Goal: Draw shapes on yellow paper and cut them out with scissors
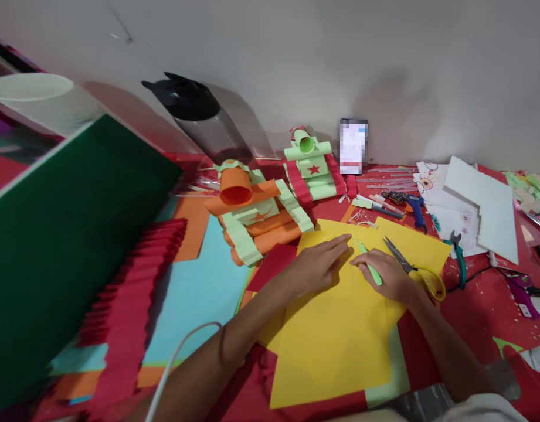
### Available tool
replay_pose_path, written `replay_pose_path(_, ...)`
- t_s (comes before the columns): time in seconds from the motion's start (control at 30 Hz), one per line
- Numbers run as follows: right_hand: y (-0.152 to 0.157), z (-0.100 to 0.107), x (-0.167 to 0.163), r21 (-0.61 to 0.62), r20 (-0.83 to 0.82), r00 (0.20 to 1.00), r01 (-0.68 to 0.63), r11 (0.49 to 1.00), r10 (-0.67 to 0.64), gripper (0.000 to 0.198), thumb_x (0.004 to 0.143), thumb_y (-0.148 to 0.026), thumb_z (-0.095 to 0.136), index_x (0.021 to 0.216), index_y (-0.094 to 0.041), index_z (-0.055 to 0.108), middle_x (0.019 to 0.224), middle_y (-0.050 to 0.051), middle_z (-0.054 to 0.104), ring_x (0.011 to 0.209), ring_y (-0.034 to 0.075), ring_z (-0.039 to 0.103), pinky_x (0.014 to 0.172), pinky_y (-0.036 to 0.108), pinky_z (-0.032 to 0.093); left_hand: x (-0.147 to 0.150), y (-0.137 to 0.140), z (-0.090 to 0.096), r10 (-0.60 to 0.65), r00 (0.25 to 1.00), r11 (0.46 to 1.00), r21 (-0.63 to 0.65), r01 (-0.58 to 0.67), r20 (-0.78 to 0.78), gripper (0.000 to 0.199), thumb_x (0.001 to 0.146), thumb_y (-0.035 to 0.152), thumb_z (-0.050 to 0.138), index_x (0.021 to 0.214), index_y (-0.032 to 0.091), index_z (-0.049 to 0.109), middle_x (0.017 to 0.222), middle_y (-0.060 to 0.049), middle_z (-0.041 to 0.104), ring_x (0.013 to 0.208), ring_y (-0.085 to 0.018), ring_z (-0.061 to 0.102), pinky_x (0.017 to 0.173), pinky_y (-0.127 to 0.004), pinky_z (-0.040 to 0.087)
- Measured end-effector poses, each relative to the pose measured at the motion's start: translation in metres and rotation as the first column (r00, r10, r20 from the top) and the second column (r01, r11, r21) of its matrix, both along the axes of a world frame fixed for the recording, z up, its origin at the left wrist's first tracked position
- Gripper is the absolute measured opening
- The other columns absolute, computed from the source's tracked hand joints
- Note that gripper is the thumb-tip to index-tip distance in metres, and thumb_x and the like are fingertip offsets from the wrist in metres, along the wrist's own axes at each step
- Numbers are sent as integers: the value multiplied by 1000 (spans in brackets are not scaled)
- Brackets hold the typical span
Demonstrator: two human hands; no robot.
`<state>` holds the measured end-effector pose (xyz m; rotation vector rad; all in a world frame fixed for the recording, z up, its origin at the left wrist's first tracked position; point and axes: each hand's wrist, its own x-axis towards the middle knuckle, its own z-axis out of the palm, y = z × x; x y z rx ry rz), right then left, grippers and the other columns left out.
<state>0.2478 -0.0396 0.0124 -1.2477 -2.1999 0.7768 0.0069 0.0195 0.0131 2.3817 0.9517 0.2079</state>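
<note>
The left hand [322,265] lay palm-down on the yellow sheet [335,340], its fingers extended close together, while the right hand [389,275] bent inward over the same sheet, its fingers pinching a slim green tool [376,275]. Beneath spread a red worktop [465,319], with a pale wall [274,70] behind.

the left hand [325,261], the right hand [386,275] and both slender forearms [256,319] are bare. a whitish cloth garment [487,408] shows at lower right.

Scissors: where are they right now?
In the head view, the scissors lie right of centre, partly over the yellow paper, between the right hand and the teal-handled pliers.
</note>
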Motion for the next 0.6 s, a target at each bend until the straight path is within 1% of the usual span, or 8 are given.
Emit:
replay_pose_path(0.13,0,-7,0,38,36,999,-1,999,0,26,103,-13,54,119,-26,70,101,6,77,96,24,68,85,36,54,-1,1,-11,21,996,1000,19,-23,92,41,108,26,37,137,22,67,166,-10,54,146,-28,60,111,-42,57)
replay_pose_path(0.27,0,-10,-1,29,96,995,-16,999,13,27,101,-9,56,119,-26,68,103,6,78,100,24,68,89,37,54,-2,3,-18,17,990,1000,6,-18,136,37,108,29,39,131,23,68,165,-9,55,145,-28,60,110,-42,57)
replay_pose_path(0.47,-1,-2,-5,18,159,987,-22,1000,19,28,97,-4,56,114,-25,65,106,5,78,102,24,67,87,36,51,-5,7,-21,29,993,999,-20,-27,113,37,108,31,41,132,23,68,166,-11,53,140,-30,64,105,-43,59)
replay_pose_path(0.6,-2,-1,-6,10,169,986,-4,1000,2,28,97,-3,55,113,-25,62,106,4,77,104,23,67,87,34,49,-7,8,-21,73,994,997,-13,-72,81,37,106,27,43,131,23,69,164,-12,55,130,-30,70,98,-42,61)
